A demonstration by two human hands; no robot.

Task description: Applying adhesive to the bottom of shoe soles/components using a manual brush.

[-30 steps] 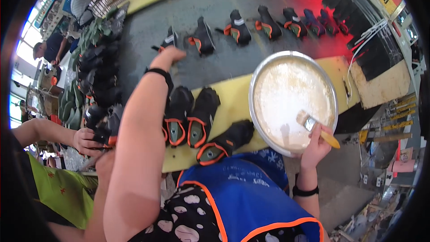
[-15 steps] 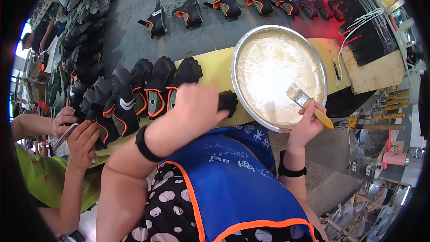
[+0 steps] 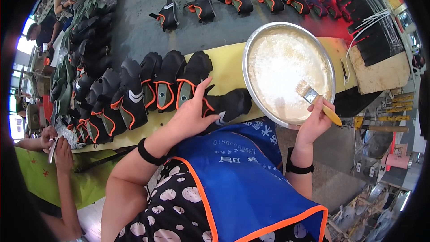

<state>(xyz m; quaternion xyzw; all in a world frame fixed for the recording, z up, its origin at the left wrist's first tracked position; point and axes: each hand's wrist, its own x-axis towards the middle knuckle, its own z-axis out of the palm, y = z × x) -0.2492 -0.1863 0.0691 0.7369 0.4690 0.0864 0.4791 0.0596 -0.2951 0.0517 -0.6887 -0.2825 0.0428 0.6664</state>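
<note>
In my right hand (image 3: pixel 319 116) is a paintbrush (image 3: pixel 332 115) with a yellow handle; its bristles point into the pale paste (image 3: pixel 277 67). The paste lies in a wide metal basin (image 3: pixel 246 69) on the right of the yellow board. My left hand (image 3: pixel 193 113) has thumb and index finger spread at the opening end of a black shoe upper (image 3: pixel 235 104) with orange trim, which lies on its side. I cannot tell whether the fingers touch it. Directly beyond that hand stand several more shoe uppers (image 3: pixel 171 74), toes pointing away from me.
More shoe uppers (image 3: pixel 239 0) stand in a row across the grey belt (image 3: pixel 134 13), some under red light. The yellow board (image 3: pixel 228 58) runs along its near side. At left, a co-worker's hands (image 3: pixel 62 152) hold a thin metal object. Tools with yellow handles (image 3: pixel 398 107) hang at right.
My left hand has turned and its fingers have spread beside the lying shoe upper, now more fully seen. The co-worker's hands have drawn back from the shoe uppers. The brush stays over the paste.
</note>
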